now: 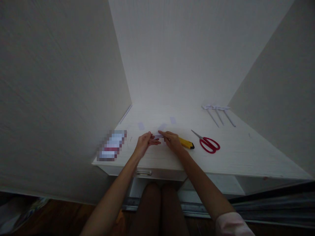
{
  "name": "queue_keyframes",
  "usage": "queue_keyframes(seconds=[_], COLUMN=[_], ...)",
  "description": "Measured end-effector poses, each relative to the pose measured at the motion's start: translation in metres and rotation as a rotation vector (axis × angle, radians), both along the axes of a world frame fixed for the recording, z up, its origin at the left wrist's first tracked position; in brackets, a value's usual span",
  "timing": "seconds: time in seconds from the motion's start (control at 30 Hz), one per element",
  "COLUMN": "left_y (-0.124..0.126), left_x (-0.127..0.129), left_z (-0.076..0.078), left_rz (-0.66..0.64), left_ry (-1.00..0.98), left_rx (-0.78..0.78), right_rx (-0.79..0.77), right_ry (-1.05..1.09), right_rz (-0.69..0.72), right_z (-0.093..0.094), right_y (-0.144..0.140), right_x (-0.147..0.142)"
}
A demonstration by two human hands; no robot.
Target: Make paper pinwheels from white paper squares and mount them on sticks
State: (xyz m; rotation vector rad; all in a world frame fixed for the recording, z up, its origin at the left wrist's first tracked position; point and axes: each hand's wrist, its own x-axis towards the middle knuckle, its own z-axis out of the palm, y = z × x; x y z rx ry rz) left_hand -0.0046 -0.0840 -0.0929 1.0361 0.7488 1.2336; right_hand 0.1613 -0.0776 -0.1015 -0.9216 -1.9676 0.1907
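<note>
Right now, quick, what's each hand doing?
Left hand: closed on a small piece of paper, other fingers loose.
Right hand: closed on the same paper, beside the yellow cutter.

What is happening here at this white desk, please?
A person holds a small pale strip, which looks like paper, between the fingers of the left hand and right hand, over the desk. A yellow cutter lies partly hidden by the right hand, with red-handled scissors farther right. Three thin sticks with pale tops lie toward the back right.
</note>
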Motion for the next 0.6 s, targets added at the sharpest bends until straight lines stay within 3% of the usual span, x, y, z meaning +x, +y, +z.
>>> queue_keyframes(seconds=[0.3, 0.6], left_y=[0.001, -0.008], left_x=[-0.004, -0.004], left_z=[-0.001, -0.002], left_rz=[0.17, 0.241], left_ry=[0.337, 0.669], left_rx=[0.206, 0.612], right_rx=[-0.011, -0.133], right_ry=[-0.047, 0.071], right_rz=[0.032, 0.079], right_z=[-0.001, 0.006], right_y=[-0.005, -0.008], right_x=[-0.006, -0.011])
